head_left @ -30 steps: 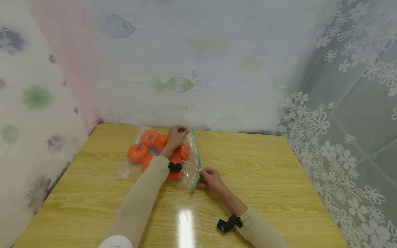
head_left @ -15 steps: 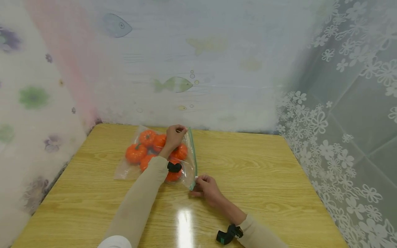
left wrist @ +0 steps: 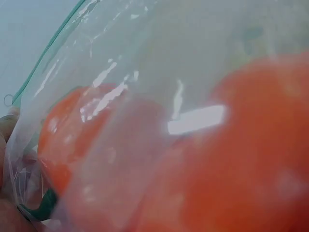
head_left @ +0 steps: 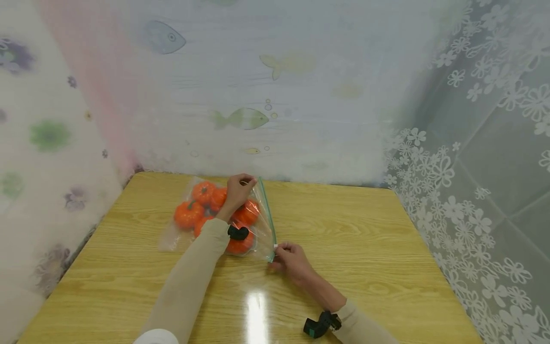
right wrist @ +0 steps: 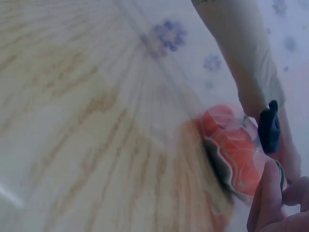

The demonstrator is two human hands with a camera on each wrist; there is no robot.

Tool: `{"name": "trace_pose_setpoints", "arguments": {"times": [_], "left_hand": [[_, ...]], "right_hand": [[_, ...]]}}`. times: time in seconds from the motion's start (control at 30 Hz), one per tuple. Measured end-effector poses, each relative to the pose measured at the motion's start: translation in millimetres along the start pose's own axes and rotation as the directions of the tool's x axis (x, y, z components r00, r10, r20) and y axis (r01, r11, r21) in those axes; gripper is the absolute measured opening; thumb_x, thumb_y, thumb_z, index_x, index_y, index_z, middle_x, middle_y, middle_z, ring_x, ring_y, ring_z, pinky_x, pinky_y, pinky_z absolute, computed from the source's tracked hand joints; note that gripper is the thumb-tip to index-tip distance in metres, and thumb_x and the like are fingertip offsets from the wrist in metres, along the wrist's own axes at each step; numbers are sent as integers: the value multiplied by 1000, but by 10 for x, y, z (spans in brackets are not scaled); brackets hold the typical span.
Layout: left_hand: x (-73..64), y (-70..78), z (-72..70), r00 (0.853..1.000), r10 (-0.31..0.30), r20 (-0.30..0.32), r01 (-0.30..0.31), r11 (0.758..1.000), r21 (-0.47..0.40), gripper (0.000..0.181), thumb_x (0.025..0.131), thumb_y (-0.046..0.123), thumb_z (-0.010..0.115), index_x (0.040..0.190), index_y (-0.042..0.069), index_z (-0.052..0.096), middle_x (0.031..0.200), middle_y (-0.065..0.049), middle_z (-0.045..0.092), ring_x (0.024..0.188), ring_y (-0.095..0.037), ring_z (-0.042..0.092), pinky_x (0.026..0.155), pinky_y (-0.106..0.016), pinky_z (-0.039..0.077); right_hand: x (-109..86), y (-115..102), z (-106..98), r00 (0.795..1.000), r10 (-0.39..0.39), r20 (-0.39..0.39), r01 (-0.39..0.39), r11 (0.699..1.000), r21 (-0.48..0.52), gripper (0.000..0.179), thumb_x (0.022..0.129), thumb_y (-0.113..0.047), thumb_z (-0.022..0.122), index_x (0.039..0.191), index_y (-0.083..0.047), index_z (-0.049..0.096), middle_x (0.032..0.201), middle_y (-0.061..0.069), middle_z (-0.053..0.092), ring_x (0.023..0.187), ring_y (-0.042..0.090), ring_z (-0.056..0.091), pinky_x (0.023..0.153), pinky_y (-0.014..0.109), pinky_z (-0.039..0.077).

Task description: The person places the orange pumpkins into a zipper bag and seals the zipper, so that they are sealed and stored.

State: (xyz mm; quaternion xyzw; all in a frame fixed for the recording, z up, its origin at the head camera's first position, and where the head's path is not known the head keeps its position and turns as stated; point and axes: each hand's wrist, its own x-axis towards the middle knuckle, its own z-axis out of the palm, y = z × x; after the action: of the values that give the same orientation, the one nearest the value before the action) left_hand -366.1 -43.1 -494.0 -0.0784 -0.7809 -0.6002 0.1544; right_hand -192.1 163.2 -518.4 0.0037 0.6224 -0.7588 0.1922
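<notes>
A clear zip bag [head_left: 261, 241] with a green zip strip lies on the table, holding several orange pumpkins [head_left: 189, 214]. My left hand [head_left: 238, 191] reaches across the bag and pinches its far corner by the zip edge. At the near end of that strip, my right hand [head_left: 293, 259] pinches a small white slider [head_left: 275, 246] between thumb and finger. The left wrist view looks through the plastic at a pumpkin [left wrist: 241, 159], with left fingertips [left wrist: 8, 126] at the bag's edge. In the right wrist view, the right fingers [right wrist: 266, 198] hold the green strip.
The wooden table [head_left: 352, 229] has a bright light reflection [head_left: 257, 315] near its front. A fish-printed sheet [head_left: 326, 134] hangs along the back edge. Patterned curtains [head_left: 56, 181] close in the left side, and a flower-printed sheet [head_left: 455, 205] the right. Black wrist cameras [head_left: 319, 326] sit on both sleeves.
My right hand has slid the white slider a little toward the strip's near end. The left hand keeps its pinch on the far corner, shifting slightly left.
</notes>
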Motion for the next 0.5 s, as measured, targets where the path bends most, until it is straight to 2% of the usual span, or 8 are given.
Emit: {"name": "trace_pose_setpoints", "arguments": {"times": [0.13, 0.3, 0.5], "left_hand": [[9, -11, -32, 1000, 21, 4, -21, 1000, -11, 18, 98, 11, 70, 101, -6, 76, 97, -23, 71, 84, -29, 66, 74, -28, 55], [9, -3, -67, 999, 30, 19, -29, 999, -17, 19, 98, 12, 70, 100, -5, 76, 95, -22, 71, 79, -23, 64, 70, -24, 53], [22, 20, -67, 1000, 6, 15, -6, 1000, -9, 20, 98, 13, 70, 99, -5, 76, 95, -22, 71, 79, -24, 64, 69, -21, 52]], "right_hand": [[13, -48, -82, 1000, 7, 30, -7, 1000, -12, 10, 102, -1, 52, 93, -3, 55, 88, 4, 60, 80, 12, 70, 74, 26, 61], [20, -125, -193, 998, 27, 60, -22, 996, -83, 11, 103, 0, 52, 93, -4, 55, 84, 2, 63, 78, 11, 69, 74, 25, 61], [50, -186, -277, 996, 35, 80, -24, 992, -125, 11, 102, 1, 54, 93, -5, 56, 83, 1, 64, 77, 12, 69, 73, 24, 61]]}}
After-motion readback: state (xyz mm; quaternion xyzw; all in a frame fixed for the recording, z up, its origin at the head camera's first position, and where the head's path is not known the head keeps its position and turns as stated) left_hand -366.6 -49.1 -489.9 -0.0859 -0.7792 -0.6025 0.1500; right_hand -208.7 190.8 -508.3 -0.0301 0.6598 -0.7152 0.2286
